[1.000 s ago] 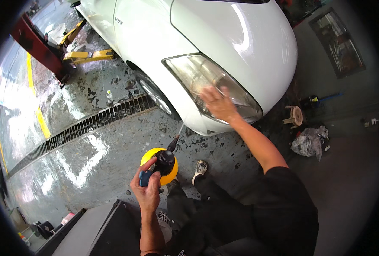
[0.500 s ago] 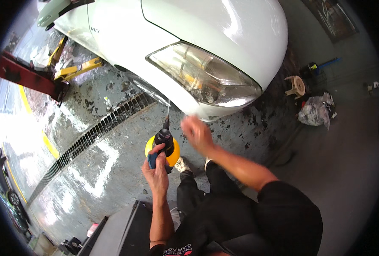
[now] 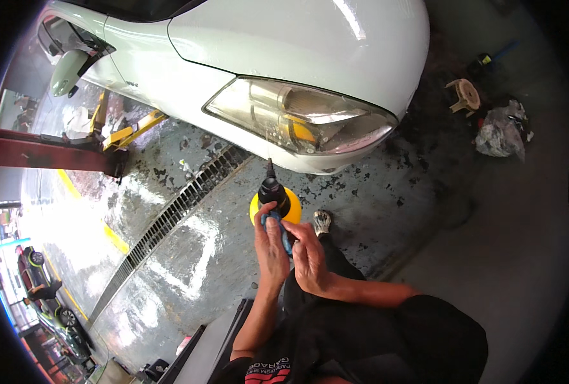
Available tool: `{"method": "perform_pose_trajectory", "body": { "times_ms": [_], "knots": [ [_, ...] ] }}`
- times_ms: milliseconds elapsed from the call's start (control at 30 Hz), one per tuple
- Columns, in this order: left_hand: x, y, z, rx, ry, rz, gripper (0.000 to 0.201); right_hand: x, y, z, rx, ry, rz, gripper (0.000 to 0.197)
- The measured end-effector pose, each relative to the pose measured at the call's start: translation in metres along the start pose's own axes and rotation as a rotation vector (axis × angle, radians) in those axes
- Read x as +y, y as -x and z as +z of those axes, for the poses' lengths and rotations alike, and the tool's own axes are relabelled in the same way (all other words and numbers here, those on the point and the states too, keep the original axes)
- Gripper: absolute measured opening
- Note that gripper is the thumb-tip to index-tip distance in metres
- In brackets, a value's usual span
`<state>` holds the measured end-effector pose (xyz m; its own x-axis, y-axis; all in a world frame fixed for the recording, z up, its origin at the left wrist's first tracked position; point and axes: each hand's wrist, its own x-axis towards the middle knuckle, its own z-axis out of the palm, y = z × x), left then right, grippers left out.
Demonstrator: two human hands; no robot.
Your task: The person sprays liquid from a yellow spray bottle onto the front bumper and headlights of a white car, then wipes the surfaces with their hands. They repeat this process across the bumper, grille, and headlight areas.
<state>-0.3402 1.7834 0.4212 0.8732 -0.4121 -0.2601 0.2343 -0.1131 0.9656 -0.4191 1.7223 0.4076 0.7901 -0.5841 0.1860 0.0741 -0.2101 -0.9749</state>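
hands [image 3: 273, 257] [image 3: 311, 261]: 2 | sprayer [image 3: 276, 194]: 1 | white car [image 3: 297, 51]: 1 | floor grate [image 3: 185, 203]: 1 | stool [image 3: 467, 94]: 1

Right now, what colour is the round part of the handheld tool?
Yellow; the round part shows best in the head view.

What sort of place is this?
Probably a car repair garage: a white car stands beside a red post with yellow arms, likely a lift, and a drain grate crosses the worn grey floor.

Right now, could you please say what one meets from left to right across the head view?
Dark car, yellow lift arm, yellow-and-black sprayer, shoe, round stool, crumpled plastic bag.
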Motion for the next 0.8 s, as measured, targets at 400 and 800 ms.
{"method": "perform_pose_trajectory", "body": {
  "times_ms": [400, 800],
  "knots": [
    [-0.009, -0.034, -0.002, 0.075, 0.029, 0.117, 0.040, 0.057, -0.112, -0.091, 0.225, -0.610, 0.376, 0.028],
    [0.062, -0.118, -0.131, 0.204, 0.018, 0.082, 0.037, 0.180, -0.261, 0.013, 0.727, 0.931, -0.460, 0.043]
  ]
}}
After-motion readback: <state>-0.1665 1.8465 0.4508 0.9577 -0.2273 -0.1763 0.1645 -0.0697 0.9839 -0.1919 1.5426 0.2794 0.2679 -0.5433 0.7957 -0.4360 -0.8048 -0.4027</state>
